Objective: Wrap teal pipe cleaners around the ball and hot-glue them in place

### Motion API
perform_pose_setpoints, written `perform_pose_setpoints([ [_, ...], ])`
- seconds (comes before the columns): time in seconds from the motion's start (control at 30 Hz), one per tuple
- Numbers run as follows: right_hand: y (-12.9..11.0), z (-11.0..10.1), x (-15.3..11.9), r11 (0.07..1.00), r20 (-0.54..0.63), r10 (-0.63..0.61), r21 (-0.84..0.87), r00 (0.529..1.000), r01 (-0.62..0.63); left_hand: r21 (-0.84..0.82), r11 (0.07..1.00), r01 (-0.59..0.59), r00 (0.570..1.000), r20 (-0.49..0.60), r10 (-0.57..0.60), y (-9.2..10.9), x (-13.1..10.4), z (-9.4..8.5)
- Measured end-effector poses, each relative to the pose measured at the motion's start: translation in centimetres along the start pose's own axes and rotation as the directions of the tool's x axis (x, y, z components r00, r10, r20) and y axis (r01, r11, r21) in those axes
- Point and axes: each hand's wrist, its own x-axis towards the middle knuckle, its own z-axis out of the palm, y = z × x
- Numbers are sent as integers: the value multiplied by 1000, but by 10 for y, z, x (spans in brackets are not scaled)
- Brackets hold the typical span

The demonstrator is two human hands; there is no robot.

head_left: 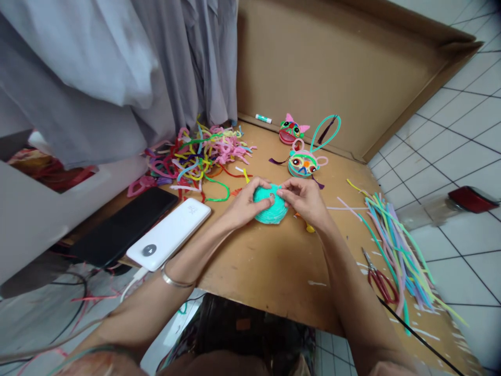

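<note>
A: Step in hand?
B: From my feed: left hand (246,204) clamped round the side of the turquoise disc (272,214), thumb on its face; right hand (306,198) pinched at its upper right edge. Disc is held over the counter (262,261). I judge this edge-working.
A: Next move?
B: Likely calls for steady left support, fine right fingertip control.

A bare stretch of brown wooden desk (266,277) leaves room on the near side of the round turquoise fuzzy piece (274,215). Leftward, a white rectangular power bank (170,234) and a tangled multicoloured heap of fuzzy stems (205,152) block passage; rightward, red-handled metal scissors (371,272) and a loose pastel stem bundle (395,240). A tall brown panel (313,62) closes off the back.
</note>
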Motion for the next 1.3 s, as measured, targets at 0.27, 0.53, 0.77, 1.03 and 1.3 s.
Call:
perform_pose_setpoints([
  [0.27, 5, 4, 3, 984, -45, -176, -32, 983, 174, 15, 999, -28, 999, 42, 27, 3, -1, -2],
  [0.53, 7, 2, 5, 996, -2, -77, 40, 997, 77, -35, 999, 12, 998, 63, -10, 0, 1, -4],
  [0.77, 0, -2, 1, 996, 46, 44, 70, 998, -47, -144, 989, 28, 999, 45, -22, -4, 3, -3],
  [1.03, -2, -2, -1, 993, 28, 81, 79, 996, -83, -339, 930, 144, 989, 26, -144, -3, 3, 2],
  [1.3, -5, 2, -1, 988, -14, 90, 126, 996, -88, -337, 933, 125, 992, 30, -122, -4, 4, 1],
])
